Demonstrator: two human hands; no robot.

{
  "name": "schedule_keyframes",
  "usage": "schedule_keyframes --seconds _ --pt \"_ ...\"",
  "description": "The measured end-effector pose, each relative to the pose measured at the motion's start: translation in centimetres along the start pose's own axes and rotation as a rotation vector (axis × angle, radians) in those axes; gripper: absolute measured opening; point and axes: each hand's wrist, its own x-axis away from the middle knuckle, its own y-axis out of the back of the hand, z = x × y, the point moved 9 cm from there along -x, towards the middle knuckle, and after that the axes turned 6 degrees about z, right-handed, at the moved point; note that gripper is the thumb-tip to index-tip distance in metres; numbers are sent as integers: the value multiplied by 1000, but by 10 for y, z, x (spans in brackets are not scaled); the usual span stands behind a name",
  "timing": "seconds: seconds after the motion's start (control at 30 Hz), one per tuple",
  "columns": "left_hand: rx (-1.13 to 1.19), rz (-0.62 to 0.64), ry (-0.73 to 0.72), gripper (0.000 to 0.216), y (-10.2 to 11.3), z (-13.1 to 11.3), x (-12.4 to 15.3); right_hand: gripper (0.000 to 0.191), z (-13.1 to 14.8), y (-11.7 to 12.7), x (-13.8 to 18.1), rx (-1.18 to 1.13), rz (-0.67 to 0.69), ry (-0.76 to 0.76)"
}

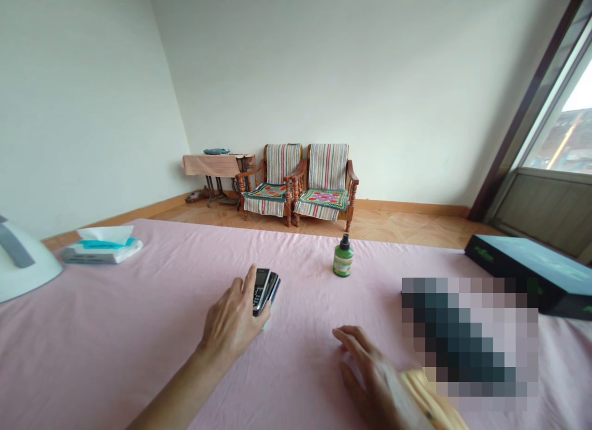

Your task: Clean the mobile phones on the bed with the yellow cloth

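Left hand (231,322) near middle of table (115,331), fingers curled round dark phone (263,289), gripping it on edge just above pink cloth; second flat item seems stacked behind phone, unclear. Right hand (370,374) near front edge, fingers loosely spread, palm down on cloth, holding nothing. Green spray bottle (343,256) upright toward far edge, apart from both hands. Tissue pack (102,245) at far left corner; dark box (531,272) at right edge
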Motion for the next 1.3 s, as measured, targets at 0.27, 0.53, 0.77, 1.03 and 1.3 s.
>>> schedule_keyframes --seconds 0.27,0.53,0.77,1.03,1.3 --pt "109 -99 -92 62 4 0 6 42 7 3 -5 -15 50 -9" --pt "105 -169 -87 53 7 5 8 39 6 -3 -7 -38 107 -25" --pt "103 -216 -87 54 10 6 9 38 -2 -9 -6 -69 88 -56" --pt "105 -112 -65 72 0 7 8 29 3 -8 -7 -52 142 -51" --pt "179 -93 -50 73 1 8 7 28 11 -2 -7 -24 85 -5"
